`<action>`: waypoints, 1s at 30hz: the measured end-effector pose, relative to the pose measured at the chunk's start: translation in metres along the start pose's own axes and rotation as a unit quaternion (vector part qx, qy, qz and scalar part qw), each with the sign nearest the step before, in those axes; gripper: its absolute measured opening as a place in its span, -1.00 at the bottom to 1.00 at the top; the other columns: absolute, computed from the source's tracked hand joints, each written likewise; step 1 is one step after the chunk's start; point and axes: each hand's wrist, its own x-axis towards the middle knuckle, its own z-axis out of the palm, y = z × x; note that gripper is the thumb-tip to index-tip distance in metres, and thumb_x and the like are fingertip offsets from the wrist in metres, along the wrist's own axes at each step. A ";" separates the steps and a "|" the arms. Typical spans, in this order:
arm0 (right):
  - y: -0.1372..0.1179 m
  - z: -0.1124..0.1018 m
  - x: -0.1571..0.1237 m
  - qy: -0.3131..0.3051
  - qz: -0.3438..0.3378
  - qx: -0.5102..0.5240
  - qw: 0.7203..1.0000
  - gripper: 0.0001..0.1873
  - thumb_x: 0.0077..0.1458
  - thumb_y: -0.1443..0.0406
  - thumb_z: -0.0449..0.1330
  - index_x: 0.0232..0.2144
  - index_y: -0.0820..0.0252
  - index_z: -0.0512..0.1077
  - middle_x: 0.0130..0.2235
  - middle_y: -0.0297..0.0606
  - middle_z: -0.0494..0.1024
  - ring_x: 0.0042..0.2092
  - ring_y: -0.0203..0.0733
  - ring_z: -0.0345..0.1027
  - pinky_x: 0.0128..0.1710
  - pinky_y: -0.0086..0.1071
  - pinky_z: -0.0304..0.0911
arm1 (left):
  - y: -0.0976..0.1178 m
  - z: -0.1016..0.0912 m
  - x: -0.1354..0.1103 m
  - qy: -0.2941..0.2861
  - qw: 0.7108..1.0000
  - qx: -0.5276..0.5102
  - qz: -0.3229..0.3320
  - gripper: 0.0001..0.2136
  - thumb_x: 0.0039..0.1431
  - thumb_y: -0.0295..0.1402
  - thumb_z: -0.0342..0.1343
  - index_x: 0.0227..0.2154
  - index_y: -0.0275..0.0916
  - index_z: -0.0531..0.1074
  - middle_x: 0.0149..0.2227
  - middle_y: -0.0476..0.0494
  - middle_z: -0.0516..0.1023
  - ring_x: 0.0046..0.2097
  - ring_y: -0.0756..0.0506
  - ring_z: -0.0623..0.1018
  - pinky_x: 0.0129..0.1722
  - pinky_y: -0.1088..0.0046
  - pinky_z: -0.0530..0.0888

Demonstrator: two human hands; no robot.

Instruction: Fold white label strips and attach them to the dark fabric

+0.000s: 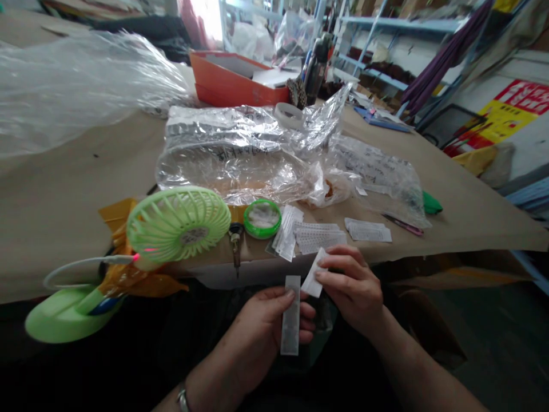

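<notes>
My left hand [266, 320] pinches a long, narrow translucent strip [290, 329], thumb on its front, below the table's edge. Just right of it, my right hand [354, 283] grips a white paper label [314, 276] between thumb and fingers; whether it is one piece or several, I cannot tell. On the table edge beyond my hands lie a fanned pile of printed labels [319, 236] and some white strips [286, 233]. A further stack of printed labels [368, 230] lies to their right. A round green container [262, 219] with whitish contents stands to the left.
A green fan [180, 224] stands at the table's left front, its cable [88, 260] plugged in. Clear plastic bags [231, 163] cover the middle, with a tape roll [289, 116] on them. Behind is an orange box [238, 86]. Pink-handled scissors or snips [405, 225] lie right.
</notes>
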 end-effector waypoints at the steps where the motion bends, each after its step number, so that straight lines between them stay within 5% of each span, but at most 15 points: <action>1: -0.006 0.002 -0.001 -0.023 -0.017 0.024 0.999 -0.84 0.12 0.38 0.17 -0.32 0.02 0.52 -0.30 -0.30 0.55 -0.07 -0.14 0.35 -0.09 -0.17 0.32 | 0.002 0.001 -0.001 -0.014 1.000 -0.011 -0.005 -0.83 0.06 -0.36 0.17 -0.34 -0.38 0.52 -0.47 -0.19 0.58 -0.48 -0.06 0.55 -0.43 0.39 0.48; 7: -0.027 0.014 -0.010 -0.145 -0.096 0.046 0.984 -0.90 0.12 0.36 0.20 -0.36 0.04 0.49 -0.37 -0.45 0.57 -0.08 -0.25 0.36 0.15 -0.17 0.09 | 0.002 0.004 -0.002 -0.044 0.996 -0.083 0.003 -0.87 -0.06 -0.45 0.24 -0.41 -0.39 0.56 -0.54 -0.10 0.54 -0.55 0.05 0.46 -0.57 0.60 0.31; 12: -0.025 0.012 -0.012 -0.172 -0.107 0.051 0.978 -0.85 0.15 0.40 0.15 -0.36 0.05 0.48 -0.36 -0.45 0.58 -0.05 -0.28 0.36 0.19 -0.18 0.05 | 0.001 0.003 -0.004 -0.044 0.997 -0.070 0.007 -0.88 -0.07 -0.41 0.25 -0.46 -0.37 0.57 -0.52 -0.12 0.54 -0.51 0.05 0.46 -0.56 0.63 0.29; 17: -0.025 0.016 -0.016 -0.158 -0.084 0.071 0.981 -0.88 0.12 0.38 0.18 -0.38 0.05 0.49 -0.38 -0.43 0.57 -0.03 -0.25 0.33 0.15 -0.18 0.12 | -0.001 0.001 -0.004 -0.072 0.995 -0.070 -0.002 -0.86 -0.09 -0.45 0.27 -0.40 -0.37 0.58 -0.52 -0.10 0.54 -0.51 0.07 0.46 -0.55 0.65 0.31; 24: -0.022 0.005 -0.015 -0.133 -0.070 0.079 0.986 -0.84 0.14 0.30 0.17 -0.19 0.12 0.44 -0.27 -0.32 0.57 -0.04 -0.16 0.32 0.09 -0.17 0.21 | -0.005 -0.003 -0.001 -0.008 0.998 -0.057 -0.007 -0.84 -0.14 -0.41 0.34 -0.45 -0.37 0.55 -0.54 -0.09 0.54 -0.54 0.05 0.49 -0.55 0.61 0.38; 27: 0.004 -0.014 -0.019 -0.075 0.005 -0.013 0.997 -0.70 0.14 0.29 0.15 -0.06 0.22 0.36 -0.16 -0.16 0.51 0.03 -0.07 0.25 0.05 -0.11 0.24 | -0.004 -0.004 0.000 0.032 0.999 -0.017 -0.038 -0.80 -0.09 -0.32 0.32 -0.40 -0.34 0.54 -0.50 -0.16 0.59 -0.49 -0.06 0.56 -0.44 0.43 0.49; 30: 0.038 -0.034 -0.025 -0.024 0.103 -0.211 0.972 -0.55 0.14 0.23 0.15 0.05 0.33 0.29 -0.03 0.02 0.40 0.09 0.07 0.16 0.07 0.04 0.17 | -0.007 -0.004 0.002 0.050 0.998 -0.001 -0.048 -0.79 -0.11 -0.33 0.33 -0.41 -0.34 0.53 -0.53 -0.15 0.58 -0.48 -0.09 0.56 -0.46 0.42 0.49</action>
